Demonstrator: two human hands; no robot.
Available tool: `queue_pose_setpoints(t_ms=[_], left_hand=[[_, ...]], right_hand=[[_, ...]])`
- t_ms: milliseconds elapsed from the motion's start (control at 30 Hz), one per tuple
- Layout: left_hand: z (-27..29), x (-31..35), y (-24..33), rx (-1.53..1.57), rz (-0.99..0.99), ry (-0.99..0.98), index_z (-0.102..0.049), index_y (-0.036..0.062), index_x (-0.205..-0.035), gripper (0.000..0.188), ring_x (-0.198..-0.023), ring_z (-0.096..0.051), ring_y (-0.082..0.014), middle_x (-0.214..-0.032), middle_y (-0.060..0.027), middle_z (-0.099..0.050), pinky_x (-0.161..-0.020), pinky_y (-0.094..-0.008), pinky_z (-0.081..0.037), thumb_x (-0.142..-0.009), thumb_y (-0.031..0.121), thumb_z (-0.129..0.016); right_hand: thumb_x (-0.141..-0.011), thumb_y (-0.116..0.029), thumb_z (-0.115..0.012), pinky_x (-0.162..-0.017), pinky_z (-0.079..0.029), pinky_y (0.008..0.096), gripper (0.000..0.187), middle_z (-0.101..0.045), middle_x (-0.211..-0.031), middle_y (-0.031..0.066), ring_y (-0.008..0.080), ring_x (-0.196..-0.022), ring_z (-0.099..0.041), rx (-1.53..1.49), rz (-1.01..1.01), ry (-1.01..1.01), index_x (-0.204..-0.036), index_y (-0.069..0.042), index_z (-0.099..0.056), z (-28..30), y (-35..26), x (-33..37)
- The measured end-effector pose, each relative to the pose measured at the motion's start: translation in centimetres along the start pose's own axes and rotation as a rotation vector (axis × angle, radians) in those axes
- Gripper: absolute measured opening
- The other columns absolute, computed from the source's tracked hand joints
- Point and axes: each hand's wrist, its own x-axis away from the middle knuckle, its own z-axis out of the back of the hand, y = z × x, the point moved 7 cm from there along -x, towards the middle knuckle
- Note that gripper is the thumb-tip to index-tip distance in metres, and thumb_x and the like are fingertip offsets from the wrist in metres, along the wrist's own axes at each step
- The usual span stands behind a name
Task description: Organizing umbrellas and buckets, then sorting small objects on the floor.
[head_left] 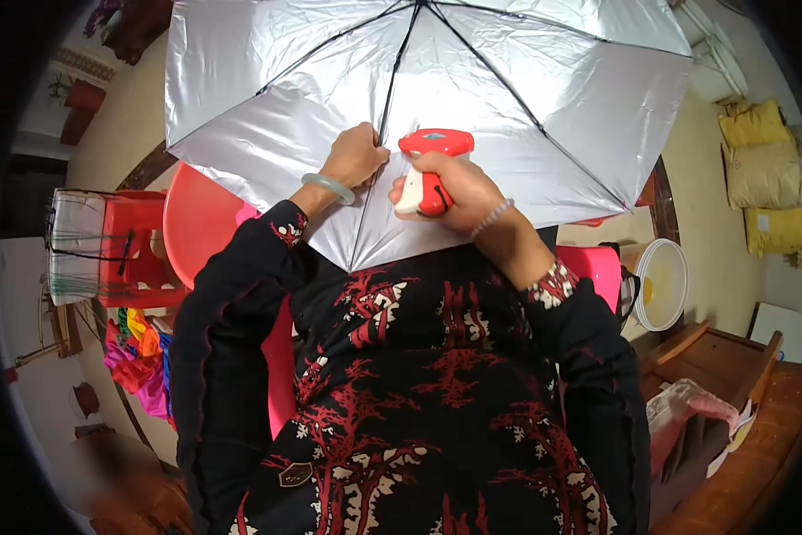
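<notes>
An opened umbrella (588, 107), silver on its inner side with thin dark ribs, spreads in front of me. My left hand (352, 159), a pale bangle at its wrist, is closed around one dark rib (403, 55) and the fabric beside it. Just to the right, my right hand (461, 192) grips a red and white tagging gun (436, 141), its fingers wrapped round the handle. The tool is held over the silver fabric, close to the rib; I cannot tell whether its tip touches.
A large red basin (200, 227) and a red crate (133, 241) stand at the left, above a pile of colourful cloth (142, 357). At the right are a white bucket (664, 285), yellow sacks (762, 178) and a wooden chair (713, 357).
</notes>
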Motion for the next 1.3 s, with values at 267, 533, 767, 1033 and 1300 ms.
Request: queue_pose_setpoints(t_ms=[267,533,767,1033,1300], left_hand=[[2.9,-2.7,0.8,-0.335,-0.028,-0.013,-0.061,-0.0049,-0.066,0.019,-0.064,-0.063,-0.0314,-0.070,-0.0227,-0.062,-0.059,-0.0380,-0.049,-0.071,0.013,-0.057],[11.7,-6.5,0.3,-1.032,-0.210,0.294,-0.066,0.0003,-0.076,0.021,-0.080,-0.062,-0.0351,-0.084,-0.0221,-0.063,-0.068,-0.0402,-0.050,-0.073,0.016,-0.054],[2.9,-6.9,2.6,-0.559,-0.211,0.009,-0.065,0.0012,-0.082,0.033,-0.084,-0.062,-0.0316,-0.084,-0.0206,-0.063,-0.068,-0.0388,-0.050,-0.072,0.032,-0.059],[-2.5,-4.7,7.7,-0.490,-0.282,0.061,-0.064,-0.0017,-0.080,0.035,-0.075,-0.063,-0.0348,-0.078,-0.0210,-0.063,-0.066,-0.0413,-0.050,-0.068,0.031,-0.061],[-1.3,-5.0,4.2,-0.430,-0.179,0.071,-0.065,-0.0021,-0.078,0.031,-0.073,-0.063,-0.0342,-0.076,-0.0211,-0.063,-0.064,-0.0407,-0.050,-0.065,0.026,-0.062]], right_hand=[[-0.086,-0.015,-0.048,-0.062,-0.052,0.0307,0.025,-0.060,-0.083,0.0131,0.0205,-0.071,-0.062,0.197,0.210,-0.034,-0.103,0.003,-0.046,-0.3,-3.8,5.6],[-0.086,-0.013,-0.048,-0.060,-0.050,0.0276,0.022,-0.060,-0.081,0.0116,0.0177,-0.069,-0.061,0.304,0.356,0.024,-0.101,0.003,-0.048,-2.2,-6.5,7.1],[-0.085,-0.011,-0.048,-0.059,-0.051,0.0273,0.022,-0.060,-0.082,0.0121,0.0179,-0.069,-0.062,0.324,0.349,0.053,-0.102,0.003,-0.048,-1.4,-5.6,5.2],[-0.085,-0.010,-0.050,-0.063,-0.053,0.0301,0.022,-0.061,-0.082,0.0141,0.0201,-0.070,-0.063,0.183,0.352,0.062,-0.101,0.005,-0.048,0.4,-6.0,4.7],[-0.083,-0.012,-0.052,-0.064,-0.054,0.0332,0.028,-0.061,-0.085,0.0171,0.0243,-0.071,-0.063,0.093,0.245,0.014,-0.104,0.006,-0.047,2.2,-4.7,2.4]])
